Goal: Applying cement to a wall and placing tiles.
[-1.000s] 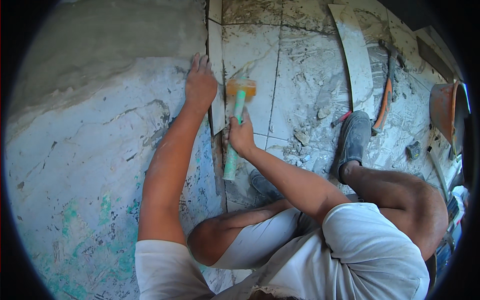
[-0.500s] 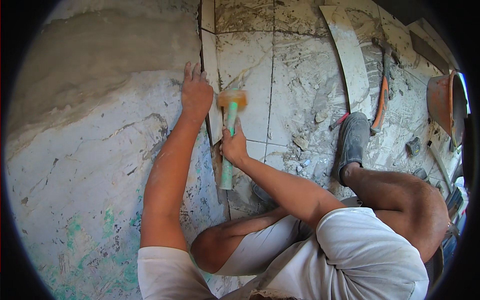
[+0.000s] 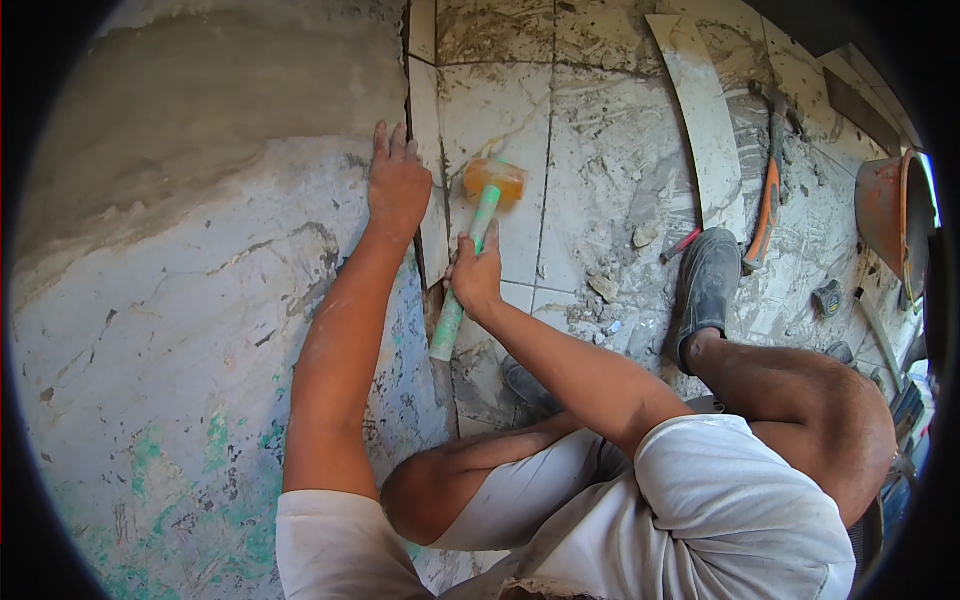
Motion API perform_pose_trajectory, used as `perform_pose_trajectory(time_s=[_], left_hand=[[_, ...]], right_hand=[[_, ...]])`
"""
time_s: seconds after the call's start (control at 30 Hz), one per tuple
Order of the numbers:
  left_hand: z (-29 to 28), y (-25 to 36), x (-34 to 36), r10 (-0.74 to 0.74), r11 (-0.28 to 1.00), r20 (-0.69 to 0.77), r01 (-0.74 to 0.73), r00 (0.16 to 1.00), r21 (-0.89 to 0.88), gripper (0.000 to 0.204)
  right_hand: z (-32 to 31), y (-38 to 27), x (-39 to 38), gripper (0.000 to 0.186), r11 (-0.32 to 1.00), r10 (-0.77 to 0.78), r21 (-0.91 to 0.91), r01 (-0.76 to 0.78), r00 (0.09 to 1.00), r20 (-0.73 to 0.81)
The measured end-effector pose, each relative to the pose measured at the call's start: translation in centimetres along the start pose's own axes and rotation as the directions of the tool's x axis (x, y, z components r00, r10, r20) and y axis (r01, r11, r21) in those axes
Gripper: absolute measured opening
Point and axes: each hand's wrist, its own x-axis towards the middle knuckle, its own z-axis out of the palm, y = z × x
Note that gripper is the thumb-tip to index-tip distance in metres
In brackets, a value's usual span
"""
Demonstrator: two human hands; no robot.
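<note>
Right hand (image 3: 476, 277) fingers hug a green-handled orange mallet (image 3: 485, 210), likely for control; left hand (image 3: 400, 192) fingers lie slightly apart by narrow white tile (image 3: 425, 110).

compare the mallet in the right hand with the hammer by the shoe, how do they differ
The mallet is gripped in the right hand; the hammer lies on the floor. The mallet has a mottled green handle, the hammer an orange and black one. The mallet's head is chunky and amber, the hammer's dark and slimmer. Both point head-end toward the picture's top.
</note>
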Motion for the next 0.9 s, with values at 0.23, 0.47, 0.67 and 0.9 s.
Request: perform_pose_trajectory(time_s=[0.23,0.47,0.67,0.9], left_hand=[[-0.5,-0.1,0.2,0.000,1.000,0.029,0.000,1.000,0.004,0.039],[-0.5,-0.2,0.2,0.001,1.000,0.045,-0.002,0.999,0.009,0.043],[-0.5,-0.1,0.1,0.006,1.000,0.049,-0.007,0.999,0.017,0.035],[-0.4,-0.2,0.0,-0.004,1.000,-0.024,0.005,1.000,0.013,0.029]], right_hand=[[-0.1,0.8,-0.5,0.068,0.978,0.017,-0.207,0.010,0.992,0.127],[-0.1,1.4,-1.9,0.064,0.980,0.162,-0.150,-0.134,0.968,0.190],[-0.2,1.8,-1.6,0.064,0.995,0.078,-0.062,-0.081,0.996,-0.044],[-0.9,2.5,-1.0,0.072,0.959,-0.004,-0.280,0.036,0.994,0.112]])
